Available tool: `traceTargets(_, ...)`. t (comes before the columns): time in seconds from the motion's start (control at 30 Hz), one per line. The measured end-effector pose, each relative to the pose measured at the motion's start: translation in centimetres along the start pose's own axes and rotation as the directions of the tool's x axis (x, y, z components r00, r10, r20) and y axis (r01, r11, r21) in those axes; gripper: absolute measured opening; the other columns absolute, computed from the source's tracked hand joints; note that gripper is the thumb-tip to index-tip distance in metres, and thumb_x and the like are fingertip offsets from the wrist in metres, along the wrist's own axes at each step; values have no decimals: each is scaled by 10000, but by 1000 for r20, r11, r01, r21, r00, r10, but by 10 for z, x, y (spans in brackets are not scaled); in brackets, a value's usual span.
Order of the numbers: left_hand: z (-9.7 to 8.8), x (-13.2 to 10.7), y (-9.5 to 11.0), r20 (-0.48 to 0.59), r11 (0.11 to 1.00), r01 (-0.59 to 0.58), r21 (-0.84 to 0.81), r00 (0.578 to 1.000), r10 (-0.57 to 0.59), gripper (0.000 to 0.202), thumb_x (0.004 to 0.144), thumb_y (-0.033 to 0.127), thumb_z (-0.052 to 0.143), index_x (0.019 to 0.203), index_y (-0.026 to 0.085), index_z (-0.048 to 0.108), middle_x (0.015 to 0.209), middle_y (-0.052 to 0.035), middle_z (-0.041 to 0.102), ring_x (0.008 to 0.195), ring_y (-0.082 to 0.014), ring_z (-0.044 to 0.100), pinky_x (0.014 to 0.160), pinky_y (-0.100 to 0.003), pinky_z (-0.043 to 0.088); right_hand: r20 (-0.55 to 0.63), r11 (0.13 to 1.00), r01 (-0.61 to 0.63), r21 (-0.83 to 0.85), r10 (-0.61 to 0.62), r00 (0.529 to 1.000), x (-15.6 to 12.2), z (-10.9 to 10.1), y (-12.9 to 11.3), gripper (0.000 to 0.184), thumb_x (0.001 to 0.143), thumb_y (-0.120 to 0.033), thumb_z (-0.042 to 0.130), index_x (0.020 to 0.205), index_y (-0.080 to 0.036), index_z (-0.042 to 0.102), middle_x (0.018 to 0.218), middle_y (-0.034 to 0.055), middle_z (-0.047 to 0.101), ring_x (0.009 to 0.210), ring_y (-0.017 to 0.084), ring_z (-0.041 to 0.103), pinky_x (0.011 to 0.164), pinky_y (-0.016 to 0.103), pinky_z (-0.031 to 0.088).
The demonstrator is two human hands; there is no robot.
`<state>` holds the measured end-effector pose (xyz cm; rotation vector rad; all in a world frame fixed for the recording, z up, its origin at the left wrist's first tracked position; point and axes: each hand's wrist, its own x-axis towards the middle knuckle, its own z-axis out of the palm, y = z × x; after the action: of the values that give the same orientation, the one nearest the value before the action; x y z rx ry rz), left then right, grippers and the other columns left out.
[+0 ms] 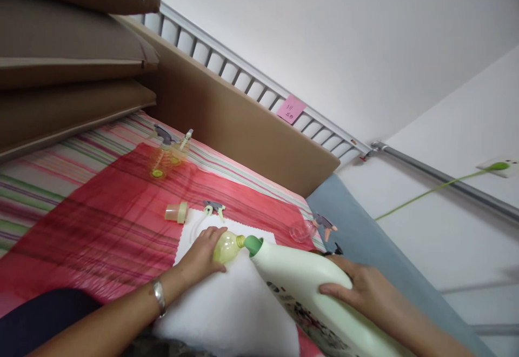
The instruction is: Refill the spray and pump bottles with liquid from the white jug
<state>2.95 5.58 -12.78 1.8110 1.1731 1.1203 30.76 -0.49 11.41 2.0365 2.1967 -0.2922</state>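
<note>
My left hand (205,257) grips a small translucent yellow-green spray bottle (227,247), tilted with its neck to the right. A large pale green detergent bottle (300,270) lies tipped in my right hand (365,286), its green spout (253,244) at the small bottle's mouth. Whether liquid is flowing cannot be seen. Beyond my left hand are a trigger spray head (213,209) with a thin tube and a pale green cap (177,212) on its side. Under the small bottle spreads a white cloth (235,297).
Two yellowish spray bottles (164,157) stand farther back on the red plastic sheet (121,194). Right of the cloth lies a clear pinkish spray bottle (304,231). Brown cushions (77,38) are stacked at left; a brown board (227,113) and metal railing with a pink note (291,109) run behind.
</note>
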Motion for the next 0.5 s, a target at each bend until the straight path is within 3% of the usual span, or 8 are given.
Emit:
traceTargets(0.23,-3,-1,5,37,1000,18,11,999,-19,903,478,195,849,1283,255,444,1207,-94,503,1143,-292,463,991,-442,368,44,1000,-2,-27,3,999,0,-13,-13,429,773,-618,537,1020,-282,638,913,3,724,824,247,671,700,293,501)
traceTargets(0.5,-2,0,-1,44,1000,14,10,999,-14,917,478,223,854,1291,271,433,1213,-87,488,1154,-303,448,999,-459,366,34,996,-6,-87,9,999,3,-10,-10,428,774,-603,543,1035,-275,633,905,19,725,815,255,671,701,309,495)
